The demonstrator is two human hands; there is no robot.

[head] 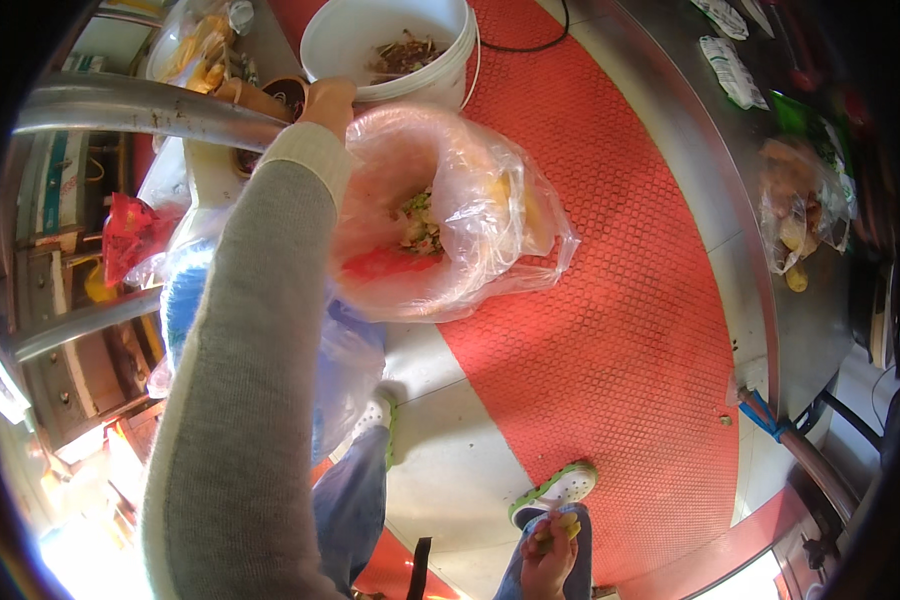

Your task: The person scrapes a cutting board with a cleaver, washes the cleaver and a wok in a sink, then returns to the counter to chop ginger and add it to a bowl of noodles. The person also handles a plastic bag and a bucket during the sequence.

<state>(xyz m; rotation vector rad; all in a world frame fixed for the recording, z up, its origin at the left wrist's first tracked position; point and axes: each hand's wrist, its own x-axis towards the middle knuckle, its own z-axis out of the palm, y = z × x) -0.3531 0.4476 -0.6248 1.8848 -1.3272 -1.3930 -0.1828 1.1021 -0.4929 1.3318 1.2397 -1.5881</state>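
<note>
My left arm in a grey knit sleeve stretches forward, and my left hand (330, 105) is at the near-left rim of a white plastic bucket (435, 94). Its fingers are mostly hidden, so its grip is unclear. Dry brown plant scraps (409, 58) lie inside the bucket. Closer to me stands a container lined with a clear plastic bag (487, 247), with chopped green and pale vegetable scraps (420, 221) at its bottom. Low by my right knee, my right hand (549, 555) is closed around a small yellow-green piece (569, 523), too small to identify.
Red textured matting (607, 300) covers part of the pale tiled floor. A metal counter (810, 322) on the right carries a clear bag of brownish produce (791, 202) and white packets (731, 71). At left, a metal rail (157, 109) crosses before shelving, near a red plastic bag (131, 236).
</note>
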